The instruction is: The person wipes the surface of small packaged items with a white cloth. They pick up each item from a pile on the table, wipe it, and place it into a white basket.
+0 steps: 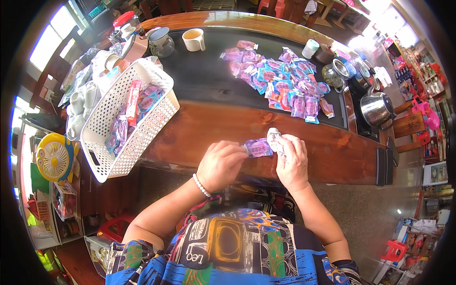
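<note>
My left hand (221,164) pinches one end of a small purple plastic packet (259,148) that bears writing. A crumpled white cloth (275,140) is bunched in my right hand (293,160), against the packet's other end. Both hands are above the near edge of the wooden table (199,124). Beyond them lies a heap of similar purple, blue and orange packets (281,81) on the dark table inlay (199,76). To the left, a white perforated plastic basket (142,149) holds more packets and one long red packet (133,103).
A cream mug (193,40) and a glass jar (161,42) stand at the back left. White cups (80,103) crowd beyond the basket. On the right are a glass teapot (335,74), a steel kettle (377,108) and a dark phone-like slab (380,166). A yellow fan (54,158) stands far left.
</note>
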### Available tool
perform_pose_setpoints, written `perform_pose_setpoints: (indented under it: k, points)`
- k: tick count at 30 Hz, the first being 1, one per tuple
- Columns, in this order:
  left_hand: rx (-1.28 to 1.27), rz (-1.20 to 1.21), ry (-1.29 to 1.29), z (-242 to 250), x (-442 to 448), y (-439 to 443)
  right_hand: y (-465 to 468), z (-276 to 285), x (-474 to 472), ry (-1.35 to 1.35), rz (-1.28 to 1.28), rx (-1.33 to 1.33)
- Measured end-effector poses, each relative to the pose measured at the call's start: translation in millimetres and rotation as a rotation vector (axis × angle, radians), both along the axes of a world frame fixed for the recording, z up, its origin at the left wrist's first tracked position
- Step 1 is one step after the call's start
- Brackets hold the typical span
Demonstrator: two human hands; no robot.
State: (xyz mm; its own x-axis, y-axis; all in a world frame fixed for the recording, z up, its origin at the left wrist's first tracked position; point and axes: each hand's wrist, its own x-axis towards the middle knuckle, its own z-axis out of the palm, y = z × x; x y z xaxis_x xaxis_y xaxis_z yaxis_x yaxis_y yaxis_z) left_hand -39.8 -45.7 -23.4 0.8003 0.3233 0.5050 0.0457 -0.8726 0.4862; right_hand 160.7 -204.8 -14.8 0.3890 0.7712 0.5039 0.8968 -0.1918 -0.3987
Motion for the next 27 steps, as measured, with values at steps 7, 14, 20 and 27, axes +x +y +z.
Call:
perform_pose_setpoints:
  k: [7,14,20,27]
  points:
    - [-0.011,0.010,-0.024,0,2,1,4,0,-47,0.017,0.240,0.002]
    - [-0.212,0.132,0.048,11,15,5,-12,3,-9,0.017,0.067,-0.013]
    - [-0.109,0.273,0.337,21,44,7,-15,-3,-5,0.049,0.059,0.057]
    - [-0.250,0.261,0.405,27,49,8,-20,-10,3,0.275,0.001,0.240]
